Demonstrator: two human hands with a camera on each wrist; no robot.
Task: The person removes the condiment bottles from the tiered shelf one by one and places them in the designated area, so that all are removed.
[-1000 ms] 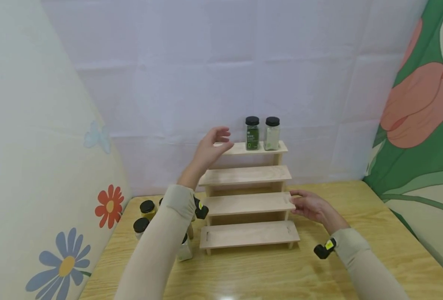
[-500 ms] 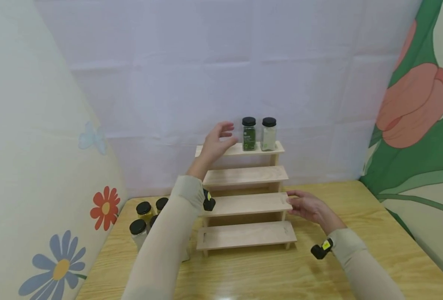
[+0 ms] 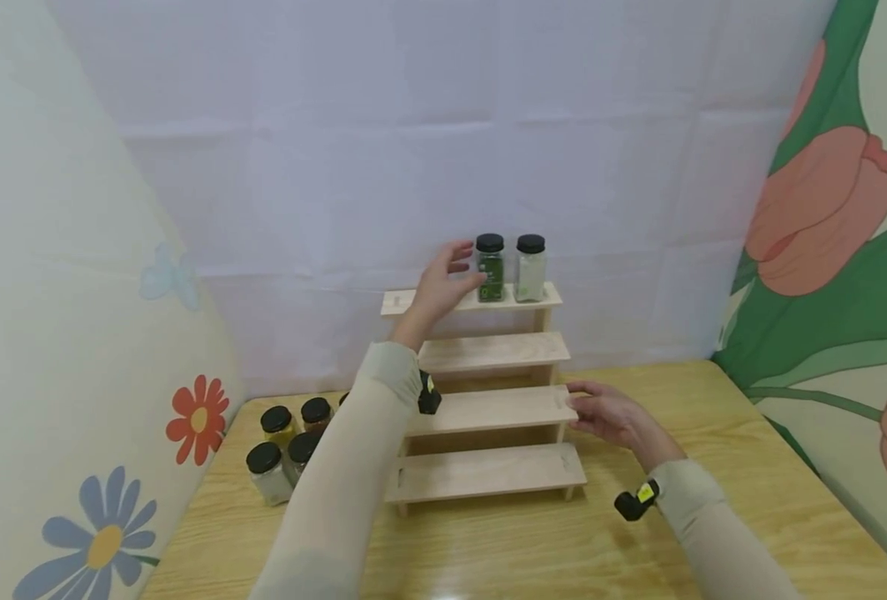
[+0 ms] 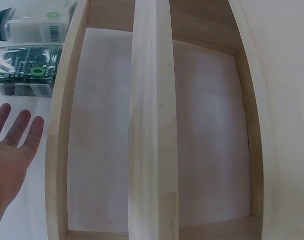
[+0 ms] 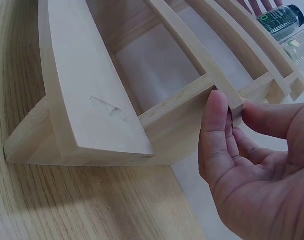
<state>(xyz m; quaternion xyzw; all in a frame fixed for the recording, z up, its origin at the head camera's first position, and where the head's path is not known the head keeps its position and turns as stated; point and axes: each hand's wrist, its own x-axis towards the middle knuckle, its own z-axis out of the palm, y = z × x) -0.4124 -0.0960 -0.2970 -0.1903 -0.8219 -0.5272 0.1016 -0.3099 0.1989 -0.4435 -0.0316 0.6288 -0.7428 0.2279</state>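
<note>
A tiered wooden display rack stands on the table. On its top step are two upright black-lidded spice jars: a green-filled jar and, to its right, a jar with pale contents. My left hand is over the top step at the left of the green jar, its thumb overlapping the label. In the left wrist view its fingers are spread and fairly straight, not wrapped round the jar. My right hand pinches the right end of the third step down between thumb and fingers, plain in the right wrist view.
Several black-lidded jars stand on the wooden table at the left, partly hidden by my left sleeve. A white cloth hangs behind the rack. Flower-patterned panels flank the table.
My left hand has moved right along the top step up to the green jar. The right hand keeps its pinch on the rack. The whole view has shifted slightly.
</note>
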